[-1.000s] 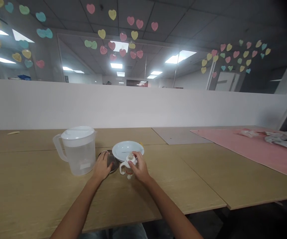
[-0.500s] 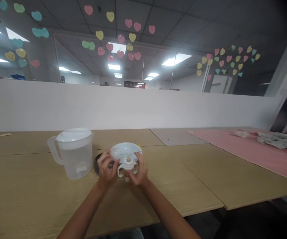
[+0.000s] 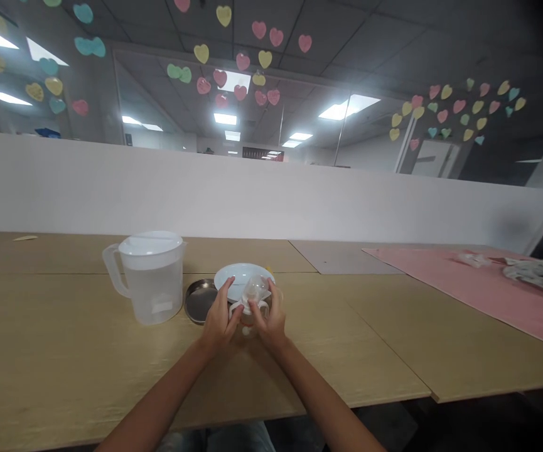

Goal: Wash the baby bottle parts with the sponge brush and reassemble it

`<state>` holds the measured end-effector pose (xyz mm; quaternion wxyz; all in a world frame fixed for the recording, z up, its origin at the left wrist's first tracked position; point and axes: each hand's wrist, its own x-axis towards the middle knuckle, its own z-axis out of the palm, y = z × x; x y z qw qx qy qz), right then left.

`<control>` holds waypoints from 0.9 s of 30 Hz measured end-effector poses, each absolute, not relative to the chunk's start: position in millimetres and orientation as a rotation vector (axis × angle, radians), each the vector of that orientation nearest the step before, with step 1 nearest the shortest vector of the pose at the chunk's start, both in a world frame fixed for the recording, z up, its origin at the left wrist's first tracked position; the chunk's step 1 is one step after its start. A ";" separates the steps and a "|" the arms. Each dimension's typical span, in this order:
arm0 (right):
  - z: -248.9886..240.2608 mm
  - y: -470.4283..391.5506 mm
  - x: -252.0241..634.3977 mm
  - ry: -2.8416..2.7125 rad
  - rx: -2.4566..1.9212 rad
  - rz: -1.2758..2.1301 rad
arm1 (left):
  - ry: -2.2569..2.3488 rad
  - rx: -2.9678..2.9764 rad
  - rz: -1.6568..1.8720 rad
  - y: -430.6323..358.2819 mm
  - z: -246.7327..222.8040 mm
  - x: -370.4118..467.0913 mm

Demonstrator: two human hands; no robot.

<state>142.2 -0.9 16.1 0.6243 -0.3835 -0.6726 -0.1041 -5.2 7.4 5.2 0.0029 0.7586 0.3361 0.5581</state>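
A small baby bottle with two white side handles (image 3: 247, 317) is between my hands above the table, its lower part mostly hidden by my fingers. Over its top is a clear domed cap (image 3: 256, 287) that looks slightly tilted. My left hand (image 3: 220, 321) closes around the left side, thumb near the left handle. On the right side my right hand (image 3: 271, 320) grips the bottle, thumb in front by the cap's base and fingers up beside the dome. Just behind stands a white bowl or plate (image 3: 236, 274), partly covered by my hands and the bottle.
A lidded clear plastic pitcher (image 3: 153, 282) holding liquid stands to the left. Beside my left hand is a round dark metal pan (image 3: 199, 301). A pink cloth (image 3: 464, 282) with plastic-wrapped items (image 3: 537, 274) covers the right side. A low white wall (image 3: 271, 194) runs behind.
The clear cap now sits over the bottle's top, where the bare nipple showed before. My left hand has moved in against the bottle, and the metal pan shows more. The view has shifted slightly.
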 end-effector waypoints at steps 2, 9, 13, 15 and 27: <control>15.5 -1.0 142.6 -1.566 -0.887 -0.208 | 1.071 2.334 1.641 8.0 -0.6 -5.0; 11.0 0.1 142.6 -1.614 -0.943 -0.175 | 1.034 2.368 1.558 12.0 -10.0 -0.4; 10.9 1.2 143.5 -1.659 -0.947 -0.176 | 1.045 2.370 1.604 10.9 -10.9 0.2; 10.0 2.2 143.5 -1.674 -0.939 -0.169 | 1.050 2.375 1.617 11.4 -11.7 -1.0; -1.4 6.3 139.3 -1.673 -0.911 -0.087 | 0.996 2.381 1.757 15.2 -11.5 -5.2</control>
